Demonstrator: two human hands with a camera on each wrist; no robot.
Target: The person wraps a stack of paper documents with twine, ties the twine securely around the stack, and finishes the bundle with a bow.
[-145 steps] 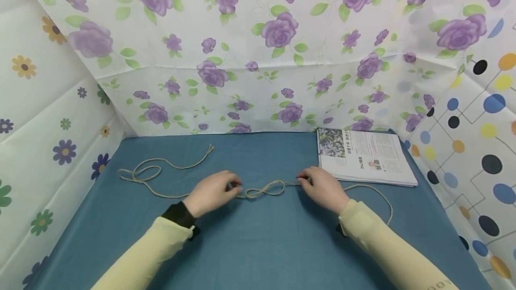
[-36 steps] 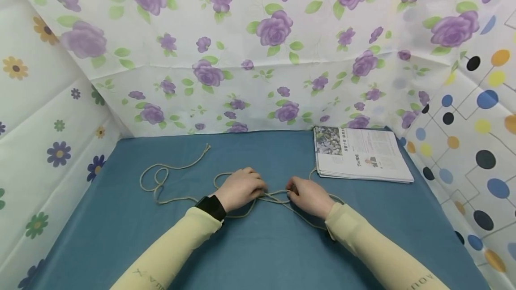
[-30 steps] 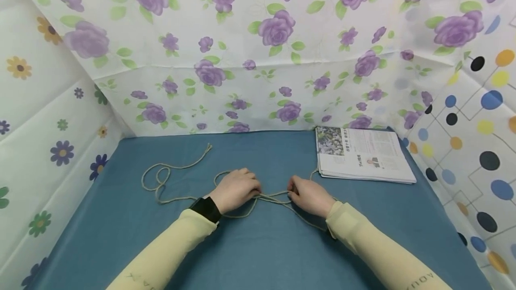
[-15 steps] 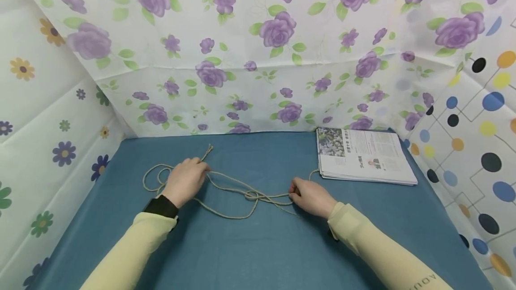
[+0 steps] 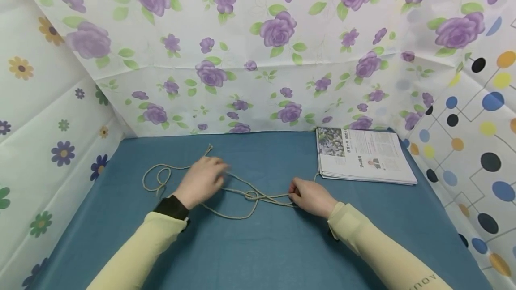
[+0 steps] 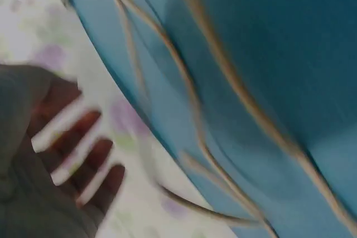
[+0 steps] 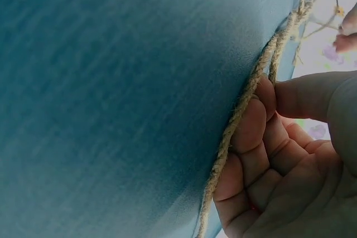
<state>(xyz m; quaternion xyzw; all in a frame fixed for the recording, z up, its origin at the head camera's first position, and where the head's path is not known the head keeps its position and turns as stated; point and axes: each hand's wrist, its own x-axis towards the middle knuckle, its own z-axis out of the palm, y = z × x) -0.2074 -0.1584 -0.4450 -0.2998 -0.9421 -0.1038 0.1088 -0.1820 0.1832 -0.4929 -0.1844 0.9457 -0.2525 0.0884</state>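
A tan twine rope (image 5: 243,217) lies across the blue cloth, its strands crossing in a small loop at the middle. My right hand (image 5: 312,197) pinches one strand between thumb and index finger just right of that loop; in the right wrist view a second strand of the rope (image 7: 227,137) runs along the outside of the curled fingers. To the left, my left hand (image 5: 201,180) hovers over other strands, blurred in the head view. In the left wrist view, the left hand (image 6: 61,154) has its fingers spread, apart from the rope (image 6: 189,90).
Several folded newspapers (image 5: 364,155) lie stacked at the back right, with a bit of rope at their near left corner. Flowered and dotted sheets (image 5: 250,79) wall in the blue-covered table (image 5: 258,254) at the back and sides.
My left hand went from the middle crossing out to the left, drawing out a rope bight, then let go and came slightly back right. The right hand has stayed nearly still during the last second.
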